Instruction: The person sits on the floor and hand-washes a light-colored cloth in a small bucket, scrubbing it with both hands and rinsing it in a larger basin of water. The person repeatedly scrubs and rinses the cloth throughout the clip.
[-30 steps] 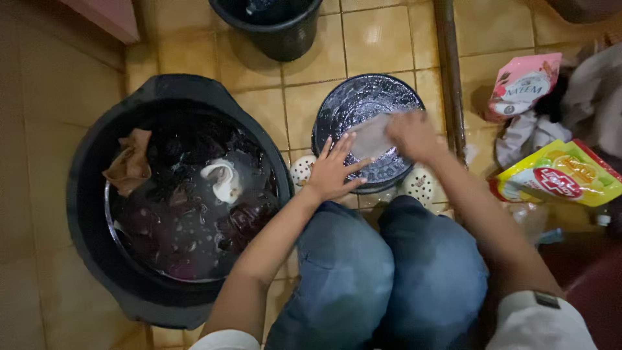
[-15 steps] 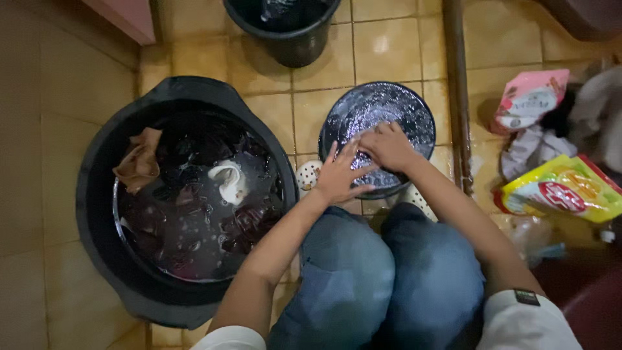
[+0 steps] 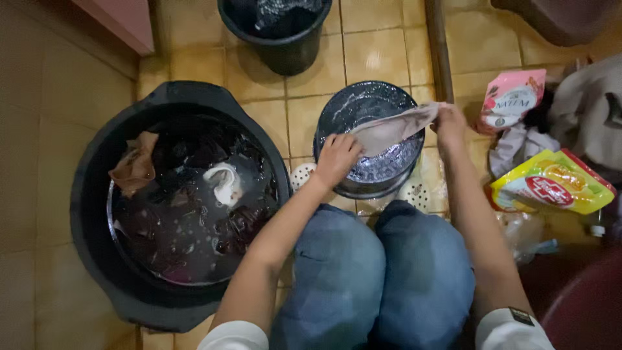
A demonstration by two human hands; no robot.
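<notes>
A small wet greyish cloth (image 3: 392, 131) is stretched across an upturned black basin (image 3: 363, 104) on the tiled floor in front of my knees. My left hand (image 3: 337, 157) grips the cloth's near-left end at the basin's front. Over at the basin's right rim, my right hand (image 3: 449, 121) grips the other end and pulls it taut. To the left stands a large black tub (image 3: 97, 162) full of dark soaking laundry in water, with a brown cloth (image 3: 133, 165) and a white piece (image 3: 223, 181) on top.
A black bucket (image 3: 278, 45) stands at the top. A pink packet (image 3: 508, 97) and a yellow detergent bag (image 3: 551, 181) lie at the right beside a heap of clothes (image 3: 583, 104). A dark pole (image 3: 437, 45) runs up the floor. White perforated slippers (image 3: 301, 174) peek out by my knees.
Both hands were pressed together rubbing the cloth on the basin. Now they have pulled apart, the right hand moving to the basin's right rim and stretching the cloth out.
</notes>
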